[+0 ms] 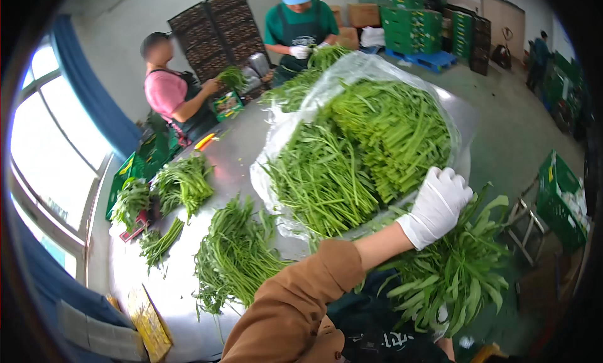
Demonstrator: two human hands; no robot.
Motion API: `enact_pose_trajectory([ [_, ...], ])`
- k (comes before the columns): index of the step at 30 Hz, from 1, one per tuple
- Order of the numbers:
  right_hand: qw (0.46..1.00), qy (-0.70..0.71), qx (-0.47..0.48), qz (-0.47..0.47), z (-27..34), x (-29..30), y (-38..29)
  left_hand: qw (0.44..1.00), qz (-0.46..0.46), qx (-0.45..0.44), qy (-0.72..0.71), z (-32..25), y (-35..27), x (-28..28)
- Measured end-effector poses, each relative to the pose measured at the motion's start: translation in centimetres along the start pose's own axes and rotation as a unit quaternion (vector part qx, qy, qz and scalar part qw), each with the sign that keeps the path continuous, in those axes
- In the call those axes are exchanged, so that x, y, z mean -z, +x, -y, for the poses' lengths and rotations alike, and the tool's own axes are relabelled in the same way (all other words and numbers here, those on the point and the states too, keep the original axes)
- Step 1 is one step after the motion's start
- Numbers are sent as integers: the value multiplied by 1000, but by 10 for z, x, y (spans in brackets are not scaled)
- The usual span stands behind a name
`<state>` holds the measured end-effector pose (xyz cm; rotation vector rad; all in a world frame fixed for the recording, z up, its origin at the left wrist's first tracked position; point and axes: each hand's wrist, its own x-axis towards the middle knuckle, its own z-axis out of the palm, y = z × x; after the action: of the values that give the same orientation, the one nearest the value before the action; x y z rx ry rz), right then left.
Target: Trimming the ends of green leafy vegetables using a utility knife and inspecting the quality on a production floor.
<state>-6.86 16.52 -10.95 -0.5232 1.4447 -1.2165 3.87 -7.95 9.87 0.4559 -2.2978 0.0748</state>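
My left hand (435, 210), in a white glove, reaches across to the near right side of a clear plastic bag (377, 63), its curled fingers closed at the rim. Long-stemmed leafy greens (325, 174) in the bag lie in two masses, one with lighter cut stems (395, 141). Below my left hand a broad-leaved bunch of greens (457, 273) hangs over the table's near right side. My right hand (443, 318), also gloved, is mostly hidden beneath this bunch and holds it. A loose pile of greens (240, 254) lies left of the bag.
Smaller bunches (186, 184) lie on the metal table (264, 155) near an orange-handled tool (205, 141). A yellow packet (148, 323) is at the near left. Across the table, two people (301, 37) (172, 89) handle greens. A green crate (560, 198) stands right, beside a metal frame (527, 226).
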Motion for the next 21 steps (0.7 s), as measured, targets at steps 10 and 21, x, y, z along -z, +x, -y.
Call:
enact_pose_trajectory([
  [10, 1000, -30, 4, -8, 1, 15, -2, 996, -78, -20, 26, 2, 10, 0],
  [21, 990, -101, 93, -17, -12, 44, -27, 968, -226, 73, -85, 12, 37, 30],
])
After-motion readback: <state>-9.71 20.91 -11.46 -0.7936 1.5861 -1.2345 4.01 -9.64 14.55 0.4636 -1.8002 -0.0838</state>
